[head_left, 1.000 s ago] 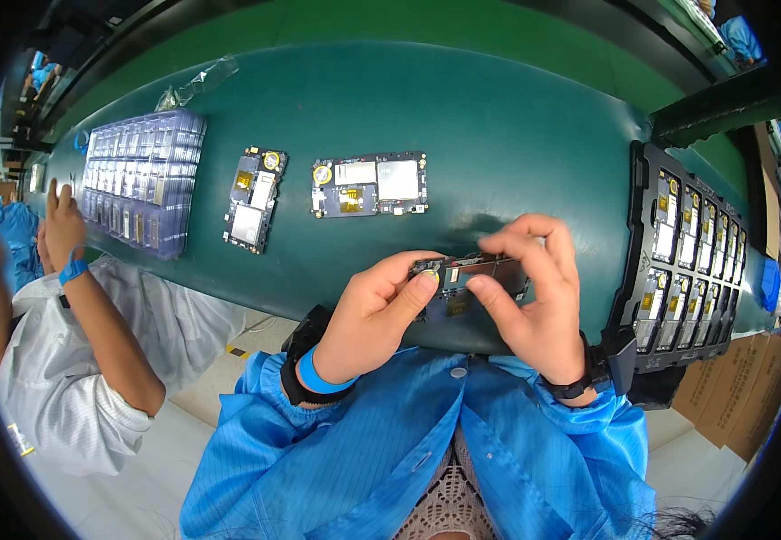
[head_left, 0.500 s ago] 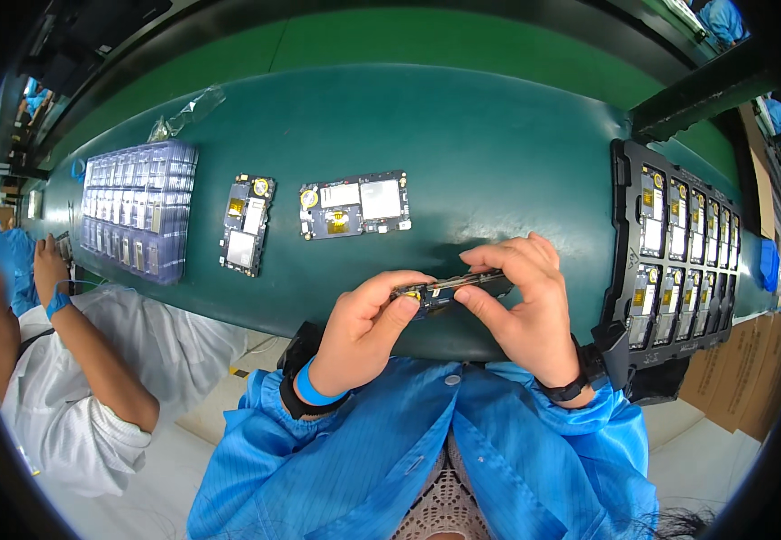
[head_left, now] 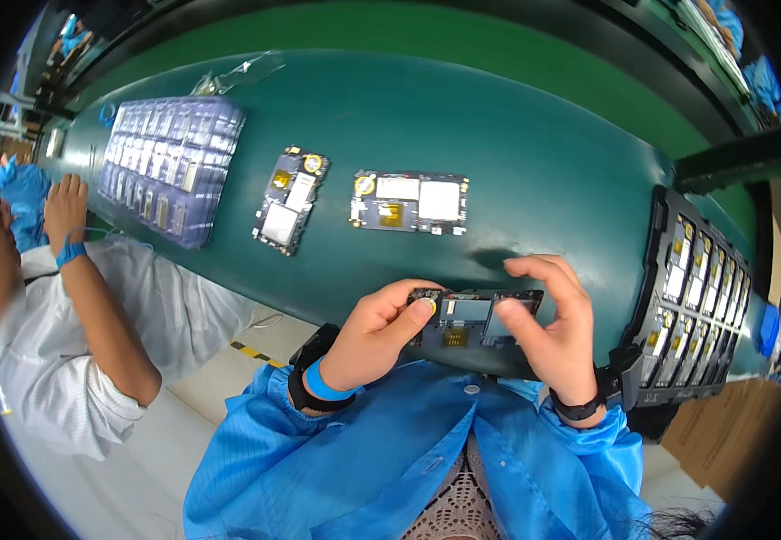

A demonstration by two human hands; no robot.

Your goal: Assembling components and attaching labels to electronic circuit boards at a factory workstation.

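Observation:
A dark circuit board (head_left: 469, 311) with silver shield plates and a gold patch is tilted face-up just in front of my chest. My left hand (head_left: 374, 335) grips its left end, the thumb by a round yellow-rimmed part. Over the right end, my right hand (head_left: 560, 328) has its thumb across the board's face while the fingers are spread beyond the far edge. Whether that thumb presses on the board I cannot tell. Two similar boards lie on the green table: an upright one (head_left: 291, 200) and a sideways one (head_left: 408, 202).
A black tray (head_left: 650, 297) of boards in rows stands at the right. Stacked clear plastic trays (head_left: 215, 202) with small metal parts sit at the left, crumpled clear film (head_left: 251, 70) behind them. A co-worker's hand (head_left: 67, 209) is at the left table edge.
The board has turned from nearly edge-on to showing its face. My right hand's fingers have lifted off its edge and spread. The view has shifted, moving the table items within it.

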